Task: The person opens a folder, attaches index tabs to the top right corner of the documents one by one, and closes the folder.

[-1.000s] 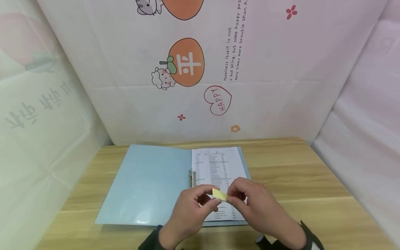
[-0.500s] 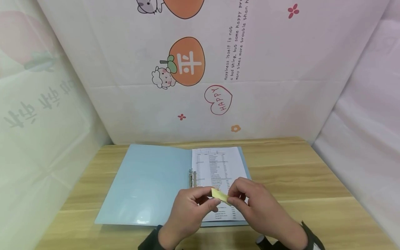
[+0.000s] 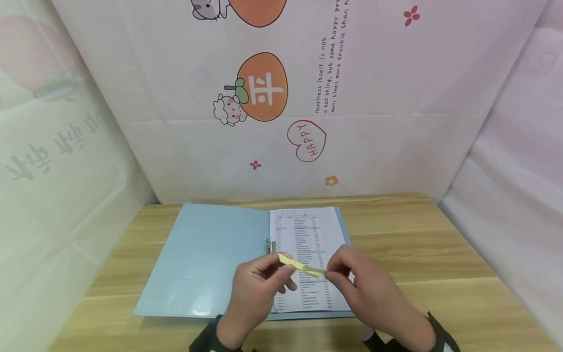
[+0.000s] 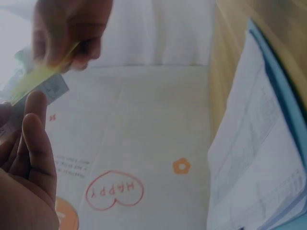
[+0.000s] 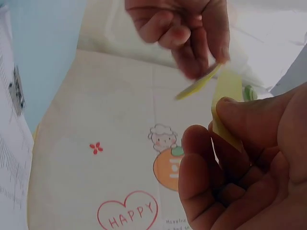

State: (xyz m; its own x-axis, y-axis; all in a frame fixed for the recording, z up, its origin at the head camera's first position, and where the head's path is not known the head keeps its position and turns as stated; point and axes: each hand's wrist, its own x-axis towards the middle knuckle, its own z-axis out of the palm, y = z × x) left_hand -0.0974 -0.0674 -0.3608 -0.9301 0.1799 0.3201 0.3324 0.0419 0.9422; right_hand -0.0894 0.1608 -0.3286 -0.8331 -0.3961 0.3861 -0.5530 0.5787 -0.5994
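Over an open blue folder point(image 3: 206, 264), my left hand point(image 3: 252, 293) pinches a thin pad of yellow sticky notes point(image 3: 288, 262) between thumb and fingers. The pad's grey printed back point(image 4: 55, 91) shows in the left wrist view. My right hand point(image 3: 374, 291) pinches the end of a yellow sticky note point(image 5: 228, 93) between thumb and forefinger. That note spans from the pad to my right fingertips; whether it still sticks to the pad I cannot tell. Below both hands lie printed sheets point(image 3: 303, 234) on the folder's right side.
A metal clip point(image 3: 269, 246) sits at the folder's spine. The folder rests on a wooden table point(image 3: 413, 244). Printed white cloth point(image 3: 374, 122) hangs behind the table and along both sides.
My left hand has moved left and slightly up with the pad, away from my right hand. A longer stretch of yellow paper now shows between the hands.
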